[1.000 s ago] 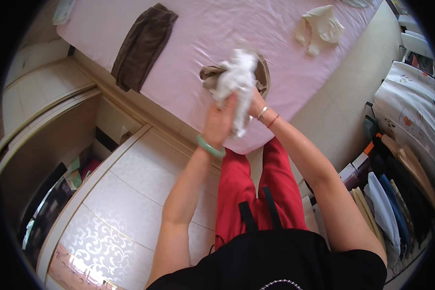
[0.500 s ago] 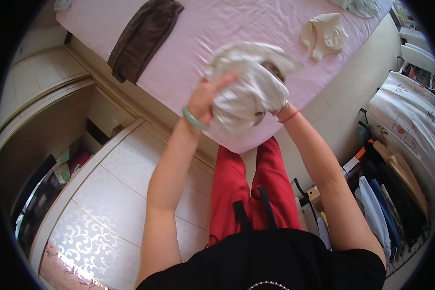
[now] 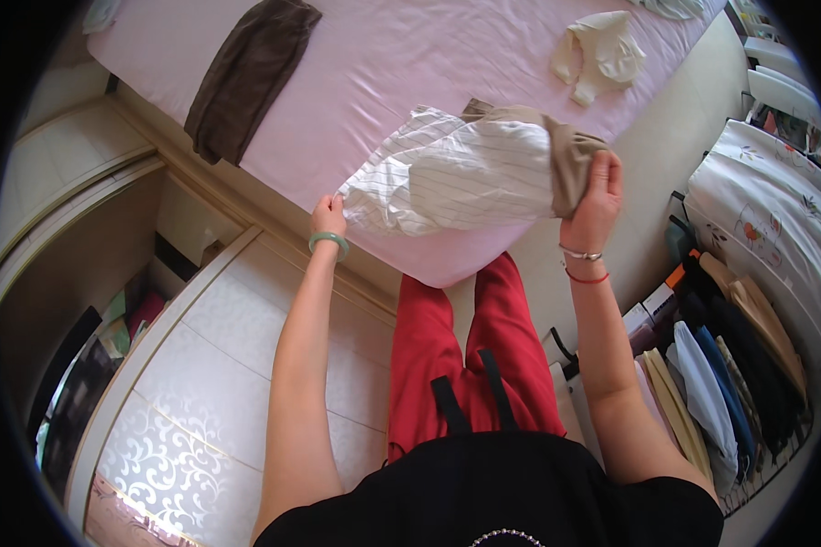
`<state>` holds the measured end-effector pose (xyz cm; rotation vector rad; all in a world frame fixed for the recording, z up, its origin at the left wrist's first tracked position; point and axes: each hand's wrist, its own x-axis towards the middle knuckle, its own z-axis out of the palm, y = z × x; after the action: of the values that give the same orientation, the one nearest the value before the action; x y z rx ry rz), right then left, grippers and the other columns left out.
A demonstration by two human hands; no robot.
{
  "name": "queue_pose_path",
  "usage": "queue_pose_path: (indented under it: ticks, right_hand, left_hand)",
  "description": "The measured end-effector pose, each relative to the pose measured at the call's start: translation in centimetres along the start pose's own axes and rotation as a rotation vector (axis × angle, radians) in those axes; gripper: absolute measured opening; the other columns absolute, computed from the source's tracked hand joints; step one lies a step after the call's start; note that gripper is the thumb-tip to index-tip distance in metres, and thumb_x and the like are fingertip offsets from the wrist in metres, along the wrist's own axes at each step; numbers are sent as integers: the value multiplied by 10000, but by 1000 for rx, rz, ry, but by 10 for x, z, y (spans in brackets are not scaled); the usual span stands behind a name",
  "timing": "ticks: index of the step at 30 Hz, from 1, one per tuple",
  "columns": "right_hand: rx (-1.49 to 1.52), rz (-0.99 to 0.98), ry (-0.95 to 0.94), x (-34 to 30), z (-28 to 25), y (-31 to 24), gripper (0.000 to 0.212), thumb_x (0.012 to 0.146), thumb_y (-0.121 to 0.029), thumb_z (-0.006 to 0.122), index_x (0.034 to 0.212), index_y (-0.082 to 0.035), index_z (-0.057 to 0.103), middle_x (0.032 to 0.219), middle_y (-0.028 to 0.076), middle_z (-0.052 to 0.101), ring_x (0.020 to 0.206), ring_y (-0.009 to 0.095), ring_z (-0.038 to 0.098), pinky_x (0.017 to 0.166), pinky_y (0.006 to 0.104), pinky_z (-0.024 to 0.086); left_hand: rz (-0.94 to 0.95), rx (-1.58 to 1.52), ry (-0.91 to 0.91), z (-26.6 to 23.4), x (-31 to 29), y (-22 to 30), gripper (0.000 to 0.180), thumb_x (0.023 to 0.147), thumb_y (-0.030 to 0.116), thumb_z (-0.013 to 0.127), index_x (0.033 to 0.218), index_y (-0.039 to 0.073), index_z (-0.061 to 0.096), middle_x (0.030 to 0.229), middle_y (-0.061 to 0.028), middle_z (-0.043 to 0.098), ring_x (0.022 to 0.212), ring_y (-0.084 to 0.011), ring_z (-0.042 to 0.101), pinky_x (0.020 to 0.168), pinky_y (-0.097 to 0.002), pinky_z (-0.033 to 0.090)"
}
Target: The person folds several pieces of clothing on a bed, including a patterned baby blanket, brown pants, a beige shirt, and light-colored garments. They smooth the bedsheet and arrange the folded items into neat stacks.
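Observation:
A white garment with thin stripes and a taupe-brown part is stretched sideways between my hands above the near corner of the bed. My left hand, below which a green bangle sits on the wrist, pinches its left end. On the right, my right hand grips the brown end, with the thumb and fingers closed over the cloth. Which kind of garment it is, I cannot tell. Folded dark brown trousers lie on the bed to the left, and a cream-coloured piece of clothing lies crumpled at the right.
The bed has a pink sheet. Along the left runs a wardrobe with patterned sliding doors, one section standing open. At my right is a rack of hanging clothes, with a white printed cloth above it.
The bunched, motion-blurred garment is now spread out between my hands, showing stripes and more brown. My left hand moved left and slightly down, my right hand to the right.

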<state>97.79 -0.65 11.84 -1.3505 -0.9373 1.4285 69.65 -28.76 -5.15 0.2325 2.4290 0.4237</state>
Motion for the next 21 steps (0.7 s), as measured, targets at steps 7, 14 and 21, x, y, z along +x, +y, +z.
queue_pose_path:
  ticks: [7, 14, 21]
  right_hand:
    - [-444, -220, -704, -74, -6, -12, 145, 901, 11, 662, 1045, 9, 642, 804, 50, 585, 683, 100, 539, 616, 247, 462]
    - [-391, -300, -827, -107, 6, -9, 143, 897, 29, 641, 1032, 9, 598, 871, 115, 593, 713, 225, 578, 644, 280, 481]
    - [-469, -87, -625, -116, -10, 1, 103, 908, -1, 652, 1001, 7, 608, 792, 95, 567, 610, 162, 512, 594, 253, 458]
  left_hand:
    - [453, -545, -278, 9, -63, 166, 433, 958, 394, 629, 1190, 30, 616, 1086, -38, 647, 923, -165, 612, 852, -306, 490]
    - [101, -547, -521, -3, -79, 210, 428, 926, 359, 677, 1201, 32, 645, 909, 4, 626, 842, -79, 564, 645, -261, 476]
    - [383, -373, 335, -26, -58, 139, 328, 907, 83, 602, 1235, 73, 610, 934, -48, 598, 797, -110, 557, 691, -263, 476]
